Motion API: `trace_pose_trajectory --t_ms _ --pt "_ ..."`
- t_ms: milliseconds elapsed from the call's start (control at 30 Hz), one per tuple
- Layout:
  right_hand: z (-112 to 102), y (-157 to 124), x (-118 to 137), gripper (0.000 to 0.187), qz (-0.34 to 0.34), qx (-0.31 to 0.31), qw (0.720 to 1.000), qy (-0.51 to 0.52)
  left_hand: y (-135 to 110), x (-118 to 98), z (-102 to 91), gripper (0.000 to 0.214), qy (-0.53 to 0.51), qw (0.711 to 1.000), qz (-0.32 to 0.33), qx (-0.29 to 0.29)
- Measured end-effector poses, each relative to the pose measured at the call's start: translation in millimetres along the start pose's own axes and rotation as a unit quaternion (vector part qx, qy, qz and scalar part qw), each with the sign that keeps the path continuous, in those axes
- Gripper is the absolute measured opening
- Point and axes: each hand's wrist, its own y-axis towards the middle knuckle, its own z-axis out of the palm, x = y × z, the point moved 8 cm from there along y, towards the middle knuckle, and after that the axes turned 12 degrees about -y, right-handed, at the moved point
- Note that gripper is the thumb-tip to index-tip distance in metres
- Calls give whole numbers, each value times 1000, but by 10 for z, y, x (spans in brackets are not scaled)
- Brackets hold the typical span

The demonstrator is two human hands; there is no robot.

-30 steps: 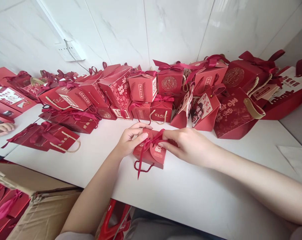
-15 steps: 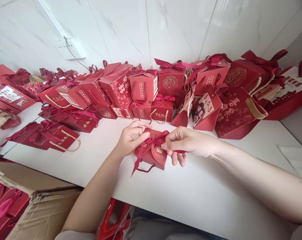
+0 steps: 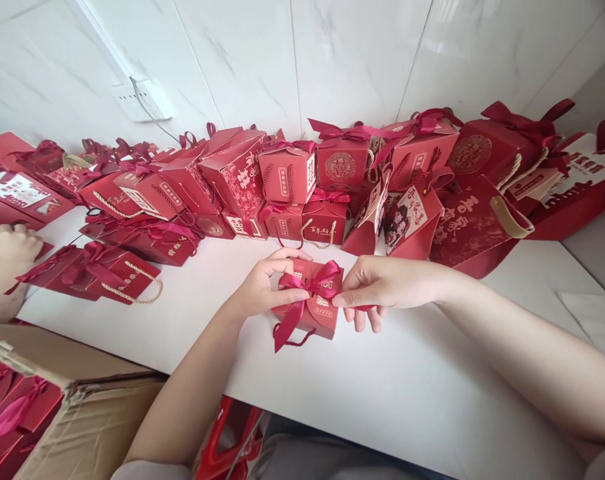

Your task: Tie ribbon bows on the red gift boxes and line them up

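A small red gift box [image 3: 323,327] with gold print lies on the white table in front of me, a dark red ribbon bow [image 3: 325,280] across its top and a twisted cord handle at its near side. My left hand [image 3: 267,283] grips the box from the left: the thumb presses on the bow by its knot and the fingers reach over the far edge. At the right side, my right hand [image 3: 369,290] pinches a tail of the ribbon between thumb and forefinger, its other fingers curled below. Part of that tail shows beneath the hand.
Many red gift boxes [image 3: 287,175] stand stacked along the tiled wall. Two-part ribboned boxes [image 3: 127,273] lie to the left. An open cardboard carton [image 3: 102,420] with more red boxes stands at lower left. Another person's hand [image 3: 13,243] is at the left edge.
The bow's loops are now fuller and its left tail broader. My left thumb has shifted from the left loop to the knot; my right hand moved slightly right. The other person's hand came further into view.
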Motion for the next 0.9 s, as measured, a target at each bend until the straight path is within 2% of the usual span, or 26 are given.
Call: trace_pose_trajectory --t_ms 167,367,533,900 --pt "7 43 50 49 -13 -33 999 26 -15 -31 42 34 2 999 -26 22" --pt "1 51 51 37 -30 -35 999 24 -25 -26 54 26 13 998 -50 46" --pt "-1 51 23 34 -32 -5 999 13 -22 -44 63 42 31 997 -50 56" --pt "2 54 -96 34 -25 78 997 17 -28 -38 68 38 18 997 -48 52"
